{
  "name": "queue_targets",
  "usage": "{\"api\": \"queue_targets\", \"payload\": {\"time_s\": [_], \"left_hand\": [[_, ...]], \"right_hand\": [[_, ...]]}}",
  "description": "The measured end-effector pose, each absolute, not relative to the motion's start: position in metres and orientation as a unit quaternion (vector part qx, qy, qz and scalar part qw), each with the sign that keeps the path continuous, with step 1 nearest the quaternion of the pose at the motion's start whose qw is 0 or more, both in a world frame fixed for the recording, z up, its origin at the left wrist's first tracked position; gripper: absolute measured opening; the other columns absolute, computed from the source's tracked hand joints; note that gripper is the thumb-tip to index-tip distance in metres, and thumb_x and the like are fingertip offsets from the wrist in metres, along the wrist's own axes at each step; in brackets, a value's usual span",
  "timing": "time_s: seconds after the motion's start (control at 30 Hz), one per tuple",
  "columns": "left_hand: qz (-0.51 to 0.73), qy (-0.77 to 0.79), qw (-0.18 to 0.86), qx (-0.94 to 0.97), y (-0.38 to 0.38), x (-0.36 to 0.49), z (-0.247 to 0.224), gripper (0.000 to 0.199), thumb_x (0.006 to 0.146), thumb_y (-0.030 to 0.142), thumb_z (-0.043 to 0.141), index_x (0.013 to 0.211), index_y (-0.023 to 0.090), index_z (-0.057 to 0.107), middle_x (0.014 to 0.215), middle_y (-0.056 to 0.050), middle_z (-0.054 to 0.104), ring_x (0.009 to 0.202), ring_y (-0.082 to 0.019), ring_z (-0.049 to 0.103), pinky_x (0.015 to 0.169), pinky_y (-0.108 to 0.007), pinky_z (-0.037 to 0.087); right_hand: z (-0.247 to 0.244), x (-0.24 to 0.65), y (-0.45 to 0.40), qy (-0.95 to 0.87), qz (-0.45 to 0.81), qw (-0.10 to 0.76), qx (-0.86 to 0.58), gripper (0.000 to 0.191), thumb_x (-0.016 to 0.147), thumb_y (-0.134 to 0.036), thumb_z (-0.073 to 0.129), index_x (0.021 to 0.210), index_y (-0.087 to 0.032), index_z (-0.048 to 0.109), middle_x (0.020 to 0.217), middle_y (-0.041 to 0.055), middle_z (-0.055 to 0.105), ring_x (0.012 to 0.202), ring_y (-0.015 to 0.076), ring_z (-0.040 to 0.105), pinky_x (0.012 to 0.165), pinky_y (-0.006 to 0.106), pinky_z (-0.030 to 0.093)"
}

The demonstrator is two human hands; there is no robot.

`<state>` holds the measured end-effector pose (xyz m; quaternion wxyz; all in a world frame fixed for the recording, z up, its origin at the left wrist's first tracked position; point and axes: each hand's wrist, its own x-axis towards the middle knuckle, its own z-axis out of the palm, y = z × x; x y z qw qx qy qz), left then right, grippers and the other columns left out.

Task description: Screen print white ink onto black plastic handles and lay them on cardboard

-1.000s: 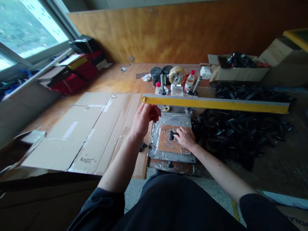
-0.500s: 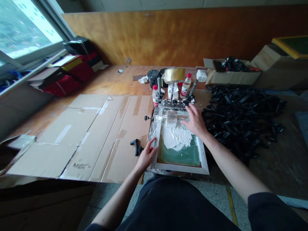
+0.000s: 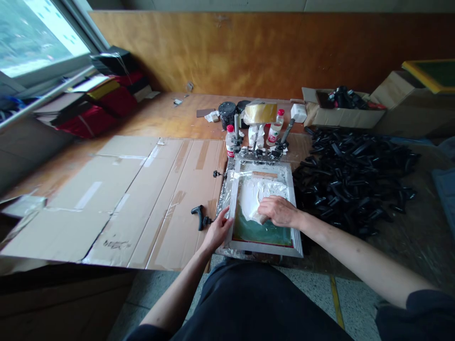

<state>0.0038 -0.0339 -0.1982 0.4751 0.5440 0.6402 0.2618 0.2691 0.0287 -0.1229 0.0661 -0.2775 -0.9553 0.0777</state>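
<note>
A metal-framed screen (image 3: 263, 235) with green mesh lies in front of me, white paste (image 3: 250, 196) spread over its upper and middle part. My right hand (image 3: 279, 211) is closed around a small scraper (image 3: 260, 218), pressed to the paste near its lower edge; the fingers cover much of the scraper. At the frame's left side rests my left hand (image 3: 217, 229), fingers apart, touching the rim. Clamps (image 3: 256, 154) hold the frame's far end. Left of my left hand, a black curved part (image 3: 199, 217) lies on the cardboard.
Flattened cardboard (image 3: 142, 203) covers the left of the table. Black curved parts (image 3: 348, 175) are heaped at the right. Behind the screen stand two red-capped bottles (image 3: 275, 129), dark jars (image 3: 226, 115) and a tape roll (image 3: 261, 113). An open box (image 3: 351, 116) sits at the back right.
My right hand has come down from the frame's upper right and closed on the scraper, which has moved down through the paste. My left hand stays at the left rim.
</note>
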Motion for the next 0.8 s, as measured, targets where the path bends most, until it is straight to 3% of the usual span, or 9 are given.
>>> {"api": "queue_targets", "payload": {"time_s": [0.17, 0.3, 0.43, 0.57, 0.63, 0.7, 0.8], "left_hand": [[0.275, 0.632, 0.482, 0.541, -0.034, 0.003, -0.196, 0.063, 0.085, 0.054, 0.052, 0.140, 0.025, 0.045, 0.075, 0.001, 0.057, 0.066, -0.014, 0.052, 0.058, -0.023, 0.040], [0.283, 0.629, 0.502, 0.522, -0.035, 0.004, -0.193, 0.066, 0.083, 0.055, 0.053, 0.140, 0.022, 0.045, 0.074, 0.001, 0.058, 0.065, -0.014, 0.054, 0.058, -0.023, 0.041], [0.294, 0.623, 0.514, 0.510, -0.035, 0.006, -0.186, 0.067, 0.082, 0.056, 0.054, 0.139, 0.021, 0.046, 0.070, 0.003, 0.055, 0.062, -0.013, 0.051, 0.055, -0.022, 0.038], [0.304, 0.601, 0.543, 0.501, -0.035, 0.006, -0.158, 0.072, 0.080, 0.057, 0.058, 0.142, 0.024, 0.040, 0.062, 0.006, 0.049, 0.051, -0.009, 0.042, 0.047, -0.020, 0.030], [0.319, 0.589, 0.557, 0.491, -0.034, 0.006, -0.133, 0.069, 0.080, 0.058, 0.058, 0.139, 0.024, 0.045, 0.064, 0.005, 0.052, 0.051, -0.009, 0.042, 0.046, -0.020, 0.029], [0.353, 0.579, 0.559, 0.477, -0.032, 0.009, -0.106, 0.059, 0.082, 0.061, 0.053, 0.125, 0.021, 0.057, 0.069, 0.002, 0.056, 0.053, -0.010, 0.045, 0.046, -0.021, 0.033], [0.429, 0.542, 0.545, 0.475, -0.018, 0.019, -0.065, 0.053, 0.088, 0.064, 0.040, 0.109, 0.021, 0.062, 0.081, -0.002, 0.062, 0.060, -0.012, 0.052, 0.051, -0.023, 0.042]], "right_hand": [[-0.131, 0.261, 0.032, -0.918, 0.056, 0.121, -0.374, 0.017, 0.082, -0.010, 0.052, 0.086, -0.020, 0.065, 0.086, 0.0032, 0.066, 0.083, 0.0190, 0.056, 0.069, 0.028, 0.036], [-0.144, 0.262, 0.010, -0.929, 0.064, 0.128, -0.341, 0.024, 0.083, -0.007, 0.050, 0.095, -0.019, 0.066, 0.092, 0.0051, 0.067, 0.085, 0.0186, 0.058, 0.071, 0.028, 0.040], [-0.130, 0.260, 0.020, -0.900, 0.107, 0.153, -0.394, 0.011, 0.086, -0.024, 0.061, 0.095, -0.023, 0.067, 0.086, 0.0007, 0.068, 0.079, 0.0169, 0.061, 0.068, 0.027, 0.042], [-0.101, 0.249, 0.073, -0.841, 0.089, 0.217, -0.487, 0.042, 0.082, -0.033, 0.070, 0.122, -0.030, 0.060, 0.104, 0.0011, 0.069, 0.084, 0.0183, 0.063, 0.071, 0.029, 0.046], [-0.088, 0.262, 0.099, -0.810, 0.091, 0.241, -0.526, 0.050, 0.084, -0.035, 0.068, 0.132, -0.030, 0.053, 0.102, 0.0031, 0.069, 0.081, 0.0186, 0.063, 0.071, 0.031, 0.047], [-0.083, 0.296, 0.118, -0.760, 0.101, 0.297, -0.569, 0.043, 0.089, -0.038, 0.059, 0.131, -0.025, 0.055, 0.093, 0.0042, 0.069, 0.075, 0.0179, 0.063, 0.071, 0.032, 0.048], [-0.094, 0.360, 0.124, -0.642, 0.097, 0.396, -0.649, 0.036, 0.094, -0.038, 0.043, 0.112, -0.015, 0.064, 0.081, 0.0065, 0.068, 0.073, 0.0183, 0.063, 0.072, 0.033, 0.048]]}}
